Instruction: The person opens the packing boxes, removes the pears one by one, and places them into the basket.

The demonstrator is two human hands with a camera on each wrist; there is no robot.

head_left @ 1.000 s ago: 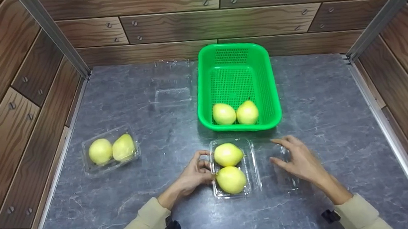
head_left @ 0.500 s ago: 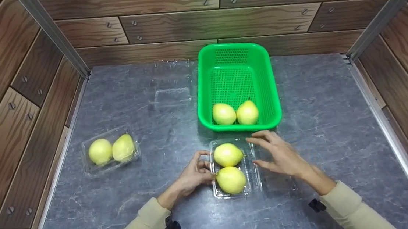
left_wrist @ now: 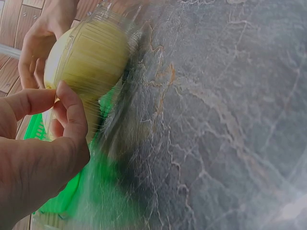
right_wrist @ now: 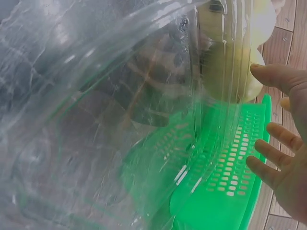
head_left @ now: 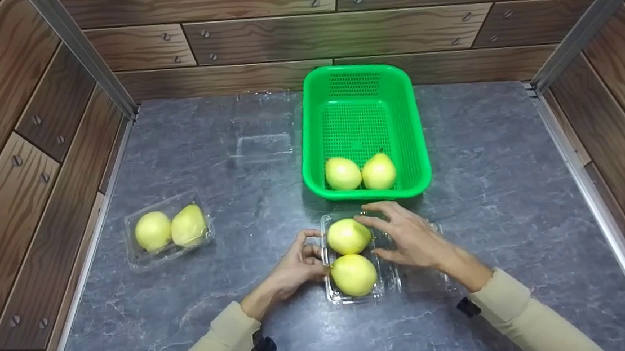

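Note:
Two yellow-green pears, the far one (head_left: 346, 237) and the near one (head_left: 354, 275), sit in a clear plastic clamshell box (head_left: 339, 301) at the front middle. My left hand (head_left: 296, 263) pinches the box's left rim between thumb and forefinger, as the left wrist view shows with the hand (left_wrist: 45, 158) beside the pear (left_wrist: 91, 55). Over the box's right side my right hand (head_left: 408, 239) is spread, fingertips beside the far pear. The open lid (head_left: 426, 280) extends right beneath that hand and fills much of the right wrist view as clear plastic (right_wrist: 86, 124).
Behind the box stands a green basket (head_left: 421, 132) with two pears (head_left: 361, 173) at its near end. Another clear box (head_left: 134, 260) holding two pears lies at left. More clear packaging (head_left: 264, 140) sits left of the basket. Wood-patterned walls (head_left: 278, 40) enclose the tabletop.
My right hand has moved left from above the lid to the box's right side and the far pear. The left hand has kept its place at the left rim.

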